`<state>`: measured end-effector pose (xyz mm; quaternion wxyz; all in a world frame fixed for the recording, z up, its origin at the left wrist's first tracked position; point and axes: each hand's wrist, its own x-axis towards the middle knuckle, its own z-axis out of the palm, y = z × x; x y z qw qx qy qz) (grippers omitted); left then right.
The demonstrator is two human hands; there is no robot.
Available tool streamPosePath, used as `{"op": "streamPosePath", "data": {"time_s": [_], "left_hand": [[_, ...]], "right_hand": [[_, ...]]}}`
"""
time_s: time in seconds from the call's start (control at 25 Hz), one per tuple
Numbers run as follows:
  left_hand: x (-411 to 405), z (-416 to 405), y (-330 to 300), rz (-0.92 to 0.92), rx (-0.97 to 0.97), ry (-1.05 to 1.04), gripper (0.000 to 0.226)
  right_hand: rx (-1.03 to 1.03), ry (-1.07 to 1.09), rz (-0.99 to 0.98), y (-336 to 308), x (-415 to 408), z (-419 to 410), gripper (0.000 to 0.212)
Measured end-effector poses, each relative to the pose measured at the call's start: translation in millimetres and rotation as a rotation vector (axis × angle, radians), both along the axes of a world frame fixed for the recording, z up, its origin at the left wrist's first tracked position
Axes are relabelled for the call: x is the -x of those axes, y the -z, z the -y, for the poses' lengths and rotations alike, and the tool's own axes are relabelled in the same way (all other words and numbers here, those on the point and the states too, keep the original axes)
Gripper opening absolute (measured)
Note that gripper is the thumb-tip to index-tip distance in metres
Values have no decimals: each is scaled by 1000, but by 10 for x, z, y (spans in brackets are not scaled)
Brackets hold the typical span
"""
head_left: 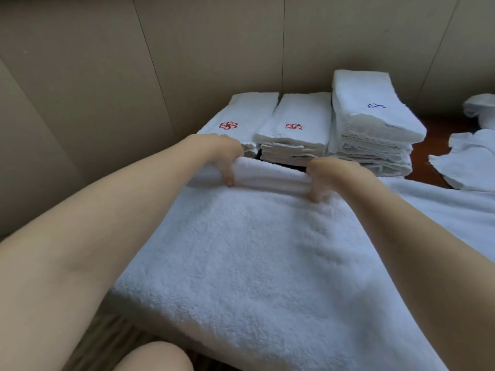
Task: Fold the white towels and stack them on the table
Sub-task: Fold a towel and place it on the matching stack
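A large white terry towel [254, 250] lies spread over the table in front of me, its near edge hanging toward my lap. Its far edge is bunched into a thick fold. My left hand [223, 159] grips that fold at its left end, thumb underneath. My right hand [325, 178] grips the same fold at its right end. Behind the fold stand three stacks of folded white towels: a low stack with a red emblem [241, 121], a middle stack with a red emblem [297, 127], and a taller stack with a blue emblem [375, 119].
Unfolded white cloths [466, 162] lie at the right on the dark red-brown table [423, 156], with another white bundle [479, 108] behind them. A beige panelled wall [134, 62] closes the back and left. My knee [155, 357] shows at the bottom.
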<state>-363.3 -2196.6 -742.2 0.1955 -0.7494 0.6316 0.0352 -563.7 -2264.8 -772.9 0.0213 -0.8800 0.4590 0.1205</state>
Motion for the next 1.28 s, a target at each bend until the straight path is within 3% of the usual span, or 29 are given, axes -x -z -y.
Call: {"op": "streamPosePath", "data": {"time_s": [0.12, 0.24, 0.36, 0.48, 0.6, 0.76, 0.96, 1.04, 1.16, 1.28], "left_hand": [[-180, -165, -48, 15, 23, -39, 28], [-353, -236, -29, 184, 156, -65, 23], [-413, -218, 19, 331, 375, -82, 23], [-368, -273, 22, 554, 506, -35, 11], [-421, -497, 97, 607, 505, 12, 10], [-397, -1007, 233, 659, 423, -24, 30], [-25, -1359, 251, 544, 173, -169, 29], [226, -1315, 191, 506, 102, -177, 36], [785, -1116, 107, 369, 57, -19, 44], [1490, -823, 123, 128, 83, 195, 46]], "right_hand": [[-25, 73, -109, -112, 134, -4, 21], [126, 242, 173, -150, 301, 13, 7], [339, 333, 388, -95, 334, 26, 28], [422, 275, 458, -12, 378, -11, 27], [529, 187, 418, -10, 526, -156, 17], [669, 0, 412, -44, 712, -535, 23], [523, -217, 316, 125, 997, -984, 18], [425, -196, 255, 217, 1160, -1010, 30], [347, -89, 276, 188, 1498, -909, 45], [337, 38, 217, 154, 1885, -721, 38]]}}
